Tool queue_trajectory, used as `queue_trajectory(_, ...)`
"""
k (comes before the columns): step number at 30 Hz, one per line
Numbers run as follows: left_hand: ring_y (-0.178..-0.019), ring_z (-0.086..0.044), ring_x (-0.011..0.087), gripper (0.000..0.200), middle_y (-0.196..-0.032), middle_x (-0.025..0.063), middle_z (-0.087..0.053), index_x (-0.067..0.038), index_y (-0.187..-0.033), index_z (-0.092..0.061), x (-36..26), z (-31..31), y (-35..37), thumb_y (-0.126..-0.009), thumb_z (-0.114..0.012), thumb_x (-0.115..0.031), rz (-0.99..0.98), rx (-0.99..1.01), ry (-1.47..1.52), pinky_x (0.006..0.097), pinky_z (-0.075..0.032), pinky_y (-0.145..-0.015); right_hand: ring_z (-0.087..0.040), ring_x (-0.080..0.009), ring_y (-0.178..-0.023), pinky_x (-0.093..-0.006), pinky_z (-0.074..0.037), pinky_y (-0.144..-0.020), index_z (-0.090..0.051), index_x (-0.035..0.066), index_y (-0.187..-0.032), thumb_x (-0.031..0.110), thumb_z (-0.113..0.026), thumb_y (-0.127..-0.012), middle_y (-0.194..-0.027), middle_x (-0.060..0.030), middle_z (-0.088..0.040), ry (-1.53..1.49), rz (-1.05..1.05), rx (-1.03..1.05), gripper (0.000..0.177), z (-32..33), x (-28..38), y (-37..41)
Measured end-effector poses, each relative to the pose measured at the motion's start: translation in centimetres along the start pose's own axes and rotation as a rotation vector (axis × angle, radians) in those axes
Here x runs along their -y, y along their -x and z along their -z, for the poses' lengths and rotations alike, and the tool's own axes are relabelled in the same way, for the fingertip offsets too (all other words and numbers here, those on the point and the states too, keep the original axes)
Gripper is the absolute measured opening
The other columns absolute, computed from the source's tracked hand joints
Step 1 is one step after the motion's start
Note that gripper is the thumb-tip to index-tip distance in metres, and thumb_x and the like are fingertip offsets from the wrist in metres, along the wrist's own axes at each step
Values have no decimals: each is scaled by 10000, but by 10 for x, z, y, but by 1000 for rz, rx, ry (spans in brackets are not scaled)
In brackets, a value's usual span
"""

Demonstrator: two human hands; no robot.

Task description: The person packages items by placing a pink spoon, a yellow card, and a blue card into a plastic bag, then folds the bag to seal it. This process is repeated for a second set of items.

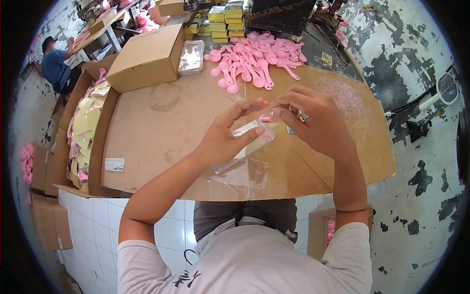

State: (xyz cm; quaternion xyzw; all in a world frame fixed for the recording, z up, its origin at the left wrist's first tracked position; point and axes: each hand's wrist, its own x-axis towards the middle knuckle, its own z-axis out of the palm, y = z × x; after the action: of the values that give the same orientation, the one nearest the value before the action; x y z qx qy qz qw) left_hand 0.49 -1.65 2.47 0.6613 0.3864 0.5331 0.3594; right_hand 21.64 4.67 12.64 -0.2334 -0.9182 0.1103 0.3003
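My left hand [223,134] is closed around a clear plastic bag [240,149], thumb across its front. Something pale and a bit of pink show inside the bag, but I cannot make out the whole contents. At the bag's upper end, the bent fingers of my right hand [316,117] pinch its clear edge. A small colourful card [291,130] lies partly hidden beneath that hand. Beyond both hands, a heap of pink plastic spoons [259,54] is spread over the cardboard-covered table [156,122].
An open carton [108,105] of packed bags stands at the left, beside a closed cardboard box [147,59]. Clear bags [191,57] are stacked near yellow card piles [226,24]. Thin plastic scraps [345,95] lie at the right. A person [56,63] sits far left.
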Motion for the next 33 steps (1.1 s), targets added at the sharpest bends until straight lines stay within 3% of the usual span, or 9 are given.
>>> queue_trajectory(6, -1089, -702, 161, 413, -1142, 119, -748, 8, -1417, -551, -5, 3, 1, -1019, -640, -57, 144, -8, 208, 296, -534, -967, -635, -292, -735, -379, -508, -658, -704, 26, -988, 82, -734, -870, -891, -123, -639, -91, -65, -45, 135, -17, -4, 2)
queue_trajectory(8, -1053, -704, 141, 420, -1098, 112, -759, 14, -1422, -549, -5, 4, 0, -1017, -640, -52, 161, -22, 218, 282, -539, -939, -643, -279, -813, -387, -512, -722, -695, 40, -1005, 86, -744, -862, -962, -110, -646, -17, -19, -230, 158, -30, -9, 1)
queue_trajectory(12, -957, -722, 101, 383, -996, 95, -780, 21, -1361, -605, 2, 3, 2, -996, -663, -82, 147, -74, 122, 255, -563, -841, -629, -248, -992, -396, -478, -867, -675, 67, -1003, 89, -739, -819, -1041, -78, -636, 266, 266, -224, 196, -36, -6, -3)
queue_trajectory(20, -895, -716, 117, 405, -1022, 117, -771, 60, -1364, -592, 6, 1, 5, -977, -667, -37, 20, -20, -184, 264, -572, -795, -593, -239, -1032, -374, -443, -910, -641, 43, -936, 107, -692, -796, -987, -75, -603, 513, 338, -124, 162, -57, -13, -9)
queue_trajectory(26, -929, -684, 86, 378, -1048, 91, -759, 33, -1369, -601, 0, 6, -1, -998, -650, -28, 246, -61, 117, 239, -548, -826, -594, -212, -824, -343, -472, -727, -580, 41, -938, 95, -626, -885, -862, -70, -566, -30, -71, -181, 89, -26, -60, -7)
queue_trajectory(28, -935, -675, 79, 370, -1053, 86, -756, 28, -1364, -604, 7, 8, -3, -1002, -652, -34, 277, -108, 201, 231, -540, -831, -560, -136, -690, -298, -453, -602, -570, 46, -955, 100, -585, -965, -783, -33, -535, -788, -434, 62, 57, 10, -84, 9)
queue_trajectory(30, -938, -666, 71, 365, -1059, 83, -754, 27, -1357, -607, 20, 8, -4, -1003, -657, -45, 273, -146, 229, 225, -533, -832, -509, -66, -628, -245, -426, -550, -565, 60, -975, 122, -564, -1013, -734, 9, -491, -1214, -456, 200, 73, 51, -137, 36)
queue_trajectory(32, -943, -670, 72, 358, -1067, 92, -754, 33, -1353, -605, 16, 8, -5, -1007, -651, -44, 280, -149, 248, 221, -531, -825, -615, -162, -762, -316, -522, -676, -614, 52, -1098, 74, -580, -972, -856, -56, -602, -1117, -384, 146, 132, 72, -208, 53)
queue_trajectory(33, -945, -673, 73, 355, -1072, 97, -754, 35, -1351, -603, 15, 7, -5, -1008, -648, -43, 282, -150, 258, 219, -530, -822, -628, -208, -851, -349, -526, -745, -614, 51, -1158, 63, -587, -958, -936, -85, -623, -396, -446, 48, 202, 67, -251, 83)
